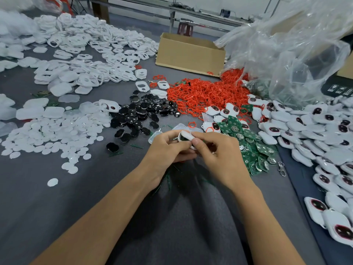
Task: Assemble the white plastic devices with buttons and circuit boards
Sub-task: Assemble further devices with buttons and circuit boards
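A white plastic device [185,136] with a dark button showing is held just above the grey table [57,207]. My left hand [166,150] grips its left side with curled fingers. My right hand [214,152] pinches its right end between thumb and fingers. Black buttons [141,113] lie in a heap behind my left hand. Green circuit boards [250,148] are piled right of my right hand. Red rubber rings [202,94] form a mound further back. White shell halves [80,54] cover the far left.
Finished white devices [321,142] with dark buttons fill the right side. White round discs [55,138] spread at the left. A cardboard box [191,54] stands at the back, and a large clear plastic bag [298,48] rises at the back right.
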{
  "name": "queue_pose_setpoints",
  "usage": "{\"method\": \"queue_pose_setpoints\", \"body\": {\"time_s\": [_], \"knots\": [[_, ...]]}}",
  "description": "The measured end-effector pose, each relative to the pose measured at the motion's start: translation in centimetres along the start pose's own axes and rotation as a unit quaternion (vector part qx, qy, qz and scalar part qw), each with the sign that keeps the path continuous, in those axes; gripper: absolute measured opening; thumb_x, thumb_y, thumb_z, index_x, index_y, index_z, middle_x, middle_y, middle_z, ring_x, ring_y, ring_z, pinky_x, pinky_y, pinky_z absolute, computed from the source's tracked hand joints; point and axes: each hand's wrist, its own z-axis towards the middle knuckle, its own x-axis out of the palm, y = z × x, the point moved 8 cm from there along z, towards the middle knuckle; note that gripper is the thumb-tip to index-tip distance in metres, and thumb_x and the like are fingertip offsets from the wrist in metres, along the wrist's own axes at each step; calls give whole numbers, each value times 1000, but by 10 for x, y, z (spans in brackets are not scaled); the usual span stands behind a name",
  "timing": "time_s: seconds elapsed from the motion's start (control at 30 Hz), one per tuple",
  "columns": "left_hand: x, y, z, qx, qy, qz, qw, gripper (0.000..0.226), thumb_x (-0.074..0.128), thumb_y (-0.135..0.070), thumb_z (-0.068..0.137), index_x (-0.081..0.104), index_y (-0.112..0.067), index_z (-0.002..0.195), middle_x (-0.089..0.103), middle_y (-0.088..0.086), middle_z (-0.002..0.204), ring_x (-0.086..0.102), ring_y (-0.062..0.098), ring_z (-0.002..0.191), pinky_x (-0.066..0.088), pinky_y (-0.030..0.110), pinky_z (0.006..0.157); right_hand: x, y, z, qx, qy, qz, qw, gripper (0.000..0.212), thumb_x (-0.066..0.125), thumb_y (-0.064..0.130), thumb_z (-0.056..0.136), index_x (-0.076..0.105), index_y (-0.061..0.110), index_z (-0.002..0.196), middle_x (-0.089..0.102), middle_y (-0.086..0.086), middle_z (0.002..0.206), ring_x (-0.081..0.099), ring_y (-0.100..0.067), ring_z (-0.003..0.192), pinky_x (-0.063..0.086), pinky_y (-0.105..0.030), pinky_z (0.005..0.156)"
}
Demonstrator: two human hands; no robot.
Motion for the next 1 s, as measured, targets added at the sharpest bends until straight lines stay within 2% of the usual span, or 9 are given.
{"method": "queue_pose_setpoints", "body": {"time_s": [0.17,0.33,0.47,0.57,0.67,0.8,0.87,0.93,1.0], "knots": [[-1,0,-1,9,-9,19,1000,28,55,13,87,62,1,112,68,23,102,65,23,87,60,30,76,2,-6,0,27,1,29,999,25,65,25,85,71,34,108,73,2,83,64,-17,70,50,-36,65],[-1,0,-3,16,2,35,999,31,55,14,87,61,0,115,66,26,109,67,22,90,59,32,80,0,-8,1,46,-5,50,998,32,71,23,82,65,50,97,72,6,81,59,-11,62,47,-23,58],[3,0,-3,1,26,34,999,36,51,14,87,62,-2,117,66,23,110,64,21,93,55,38,91,3,-13,1,73,3,38,997,35,74,13,78,69,37,104,67,7,85,58,-8,64,47,-18,62],[1,0,-3,1,13,18,1000,28,50,6,93,62,-2,117,66,26,110,63,22,87,57,34,87,4,-13,1,82,7,62,995,39,76,8,76,68,36,102,67,5,90,57,-8,65,49,-17,64],[0,2,-2,14,6,34,999,25,50,3,95,60,1,118,68,24,109,67,23,90,58,31,84,4,-19,1,110,5,102,989,39,79,0,70,70,21,102,67,-2,91,54,-8,63,46,-16,63],[0,3,-3,30,12,85,996,23,54,2,93,62,5,114,71,20,102,70,19,83,59,24,75,7,-29,0,160,14,200,966,44,78,-11,66,66,11,103,65,-4,86,52,-8,65,45,-15,62],[1,0,-4,36,14,76,996,22,54,2,93,62,6,114,71,21,96,70,20,78,59,24,72,7,-31,0,177,18,256,950,32,75,-10,70,68,6,97,68,2,77,56,-3,62,47,-12,61],[3,-2,-4,40,19,53,998,22,53,2,94,60,4,115,71,20,88,71,21,74,60,25,70,8,-30,-1,183,27,282,941,21,71,-7,76,68,13,84,67,9,65,57,1,56,46,-10,58],[4,-3,-5,43,25,28,998,24,54,2,93,57,-2,117,73,18,83,72,23,72,60,27,70,7,-28,-2,183,33,288,940,19,69,-6,79,67,13,82,65,7,63,55,0,54,45,-10,56]]}}
